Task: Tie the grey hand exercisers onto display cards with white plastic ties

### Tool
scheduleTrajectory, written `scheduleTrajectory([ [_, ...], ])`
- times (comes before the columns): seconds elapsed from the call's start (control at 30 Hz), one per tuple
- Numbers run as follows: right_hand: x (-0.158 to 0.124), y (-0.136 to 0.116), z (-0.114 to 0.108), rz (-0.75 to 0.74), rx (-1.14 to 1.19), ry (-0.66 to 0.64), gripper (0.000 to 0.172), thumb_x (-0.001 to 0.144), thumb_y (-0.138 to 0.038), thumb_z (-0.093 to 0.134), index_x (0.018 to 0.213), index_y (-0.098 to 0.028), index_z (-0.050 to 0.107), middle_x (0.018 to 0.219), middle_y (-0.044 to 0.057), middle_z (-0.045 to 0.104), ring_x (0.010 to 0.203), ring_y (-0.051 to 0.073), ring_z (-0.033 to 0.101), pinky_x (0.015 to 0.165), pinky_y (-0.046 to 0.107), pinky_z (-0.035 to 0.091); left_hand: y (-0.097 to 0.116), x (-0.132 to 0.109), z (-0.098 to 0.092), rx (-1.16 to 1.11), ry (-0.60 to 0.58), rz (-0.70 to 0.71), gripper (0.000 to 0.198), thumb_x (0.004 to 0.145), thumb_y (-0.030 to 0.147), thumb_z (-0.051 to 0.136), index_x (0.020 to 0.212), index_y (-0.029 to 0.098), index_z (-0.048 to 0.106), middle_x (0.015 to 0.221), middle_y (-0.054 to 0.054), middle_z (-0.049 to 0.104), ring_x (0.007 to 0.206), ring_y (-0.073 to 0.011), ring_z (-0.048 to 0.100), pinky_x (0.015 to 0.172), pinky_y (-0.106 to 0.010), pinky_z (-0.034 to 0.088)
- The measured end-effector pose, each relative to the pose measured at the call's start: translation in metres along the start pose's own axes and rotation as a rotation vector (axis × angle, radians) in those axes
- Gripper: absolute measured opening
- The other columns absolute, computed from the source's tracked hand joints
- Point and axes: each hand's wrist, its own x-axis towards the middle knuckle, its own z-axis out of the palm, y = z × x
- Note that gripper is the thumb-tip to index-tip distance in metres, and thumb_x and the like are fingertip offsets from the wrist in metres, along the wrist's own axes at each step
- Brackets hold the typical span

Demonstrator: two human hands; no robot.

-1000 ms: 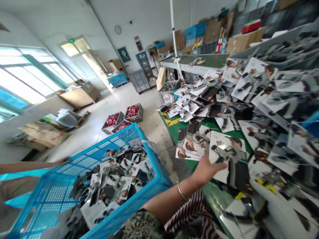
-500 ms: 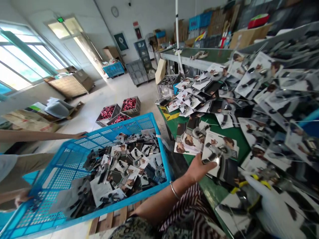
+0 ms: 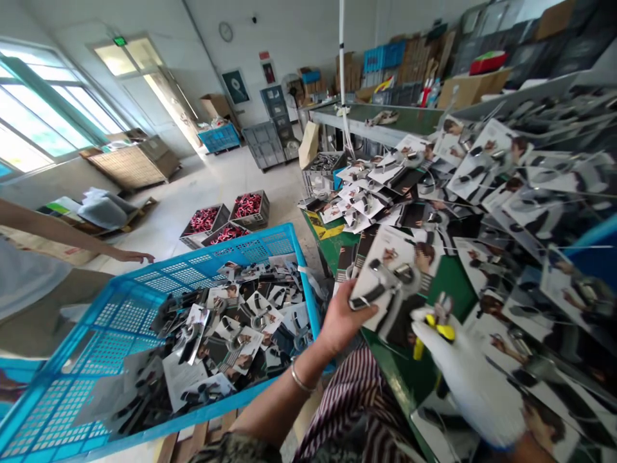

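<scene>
My left hand (image 3: 343,319), bare with a bangle on the wrist, is closed on the edge of a printed card (image 3: 380,260) with a grey-handled metal tool (image 3: 396,289) on it. The card is held tilted above the green table (image 3: 450,283). My right hand (image 3: 470,366), in a white glove, is closed around yellow-handled pliers (image 3: 444,325), jaws pointing up, just right of the card and apart from it. Many similar carded tools (image 3: 486,161) lie heaped on the table beyond and to the right.
A blue plastic crate (image 3: 308,302) of carded tools stands at my left. A co-worker's hand (image 3: 137,256) is by its far rim. Grey bins (image 3: 258,215) of red-and-black parts sit on the floor behind it. A white pole (image 3: 342,64) rises behind the heap.
My left hand has lifted the card and moved it left. My gloved right hand has come forward with the pliers. The co-worker's hand has come off the crate's far rim.
</scene>
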Motion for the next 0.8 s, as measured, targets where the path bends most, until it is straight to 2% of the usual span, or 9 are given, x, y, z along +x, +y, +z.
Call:
scheduleTrajectory([
  [0.07, 0.008, -0.04, 0.029, 0.025, 0.262, -0.11, 0.031, 0.086, -0.041, 0.059, 0.111, -0.023, 0.064, 0.106, 0.004, 0.069, 0.096, 0.023, 0.064, 0.084, 0.032, 0.046, 0.024, -0.004, -0.042, -0.063, 0.115, 0.018, 0.058, 0.069, 0.029, 0.079, 0.122, 0.015, 0.06, 0.107, -0.008, 0.073, 0.09, -0.022, 0.068, 0.081, -0.032, 0.052],
  [0.13, 0.017, -0.079, 0.066, -0.009, 0.517, -0.279, 0.021, 0.083, -0.033, 0.062, 0.1, -0.021, 0.065, 0.095, 0.002, 0.067, 0.09, 0.021, 0.061, 0.082, 0.031, 0.045, 0.041, -0.012, -0.089, -0.04, 0.236, 0.049, 0.057, 0.069, 0.033, 0.08, 0.12, 0.014, 0.062, 0.106, -0.007, 0.074, 0.089, -0.0221, 0.069, 0.083, -0.033, 0.052],
  [0.23, 0.026, -0.116, 0.129, -0.029, 0.616, -0.468, 0.01, 0.076, -0.021, 0.07, 0.085, -0.019, 0.064, 0.075, -0.004, 0.061, 0.073, 0.015, 0.056, 0.072, 0.028, 0.045, 0.04, -0.032, -0.154, 0.123, 0.432, 0.038, 0.056, 0.068, 0.036, 0.08, 0.117, 0.015, 0.065, 0.103, -0.006, 0.074, 0.088, -0.0223, 0.069, 0.083, -0.032, 0.051],
  [0.33, 0.026, -0.115, 0.182, 0.06, 0.666, -0.652, 0.011, 0.079, -0.019, 0.073, 0.082, -0.016, 0.063, 0.073, -0.005, 0.059, 0.069, 0.012, 0.057, 0.069, 0.026, 0.048, 0.012, -0.053, -0.202, 0.299, 0.55, -0.1, 0.052, 0.07, 0.04, 0.075, 0.114, 0.015, 0.065, 0.098, -0.006, 0.074, 0.087, -0.0239, 0.069, 0.079, -0.033, 0.052],
  [0.43, 0.014, -0.084, 0.212, 0.264, 0.676, -0.78, 0.018, 0.093, -0.03, 0.064, 0.103, -0.014, 0.064, 0.091, 0.001, 0.065, 0.074, 0.013, 0.062, 0.068, 0.03, 0.054, -0.023, -0.065, -0.234, 0.407, 0.647, -0.232, 0.044, 0.061, 0.032, 0.076, 0.1, 0.013, 0.067, 0.09, -0.01, 0.073, 0.091, -0.0302, 0.068, 0.079, -0.038, 0.051],
  [0.5, 0.001, -0.06, 0.219, 0.413, 0.672, -0.845, 0.028, 0.097, -0.035, 0.059, 0.116, -0.015, 0.061, 0.105, 0.006, 0.066, 0.083, 0.016, 0.066, 0.072, 0.034, 0.057, -0.041, -0.064, -0.248, 0.465, 0.745, -0.26, 0.044, 0.057, 0.023, 0.074, 0.099, 0.013, 0.066, 0.098, -0.013, 0.071, 0.105, -0.0342, 0.063, 0.087, -0.042, 0.048],
  [0.6, -0.021, -0.036, 0.214, 0.566, 0.702, -0.922, 0.033, 0.096, -0.036, 0.06, 0.123, -0.016, 0.059, 0.118, 0.009, 0.064, 0.096, 0.021, 0.066, 0.081, 0.04, 0.057, -0.057, -0.047, -0.253, 0.516, 0.822, -0.245, 0.046, 0.062, 0.021, 0.069, 0.107, 0.015, 0.063, 0.114, -0.014, 0.067, 0.12, -0.0323, 0.055, 0.099, -0.043, 0.042],
  [0.7, -0.038, -0.033, 0.198, 0.621, 0.784, -0.939, 0.035, 0.096, -0.035, 0.061, 0.126, -0.017, 0.058, 0.125, 0.01, 0.062, 0.104, 0.023, 0.064, 0.087, 0.044, 0.056, -0.064, -0.019, -0.236, 0.477, 0.73, -0.215, 0.039, 0.067, 0.024, 0.068, 0.105, 0.015, 0.066, 0.103, -0.011, 0.071, 0.106, -0.0282, 0.064, 0.095, -0.04, 0.046],
  [0.8, -0.045, -0.038, 0.178, 0.641, 0.882, -0.911, 0.035, 0.096, -0.035, 0.061, 0.126, -0.018, 0.059, 0.126, 0.009, 0.061, 0.106, 0.024, 0.064, 0.088, 0.044, 0.056, -0.064, 0.003, -0.202, 0.408, 0.584, -0.16, 0.036, 0.066, 0.027, 0.07, 0.099, 0.015, 0.07, 0.093, -0.008, 0.073, 0.096, -0.0264, 0.067, 0.09, -0.038, 0.049],
])
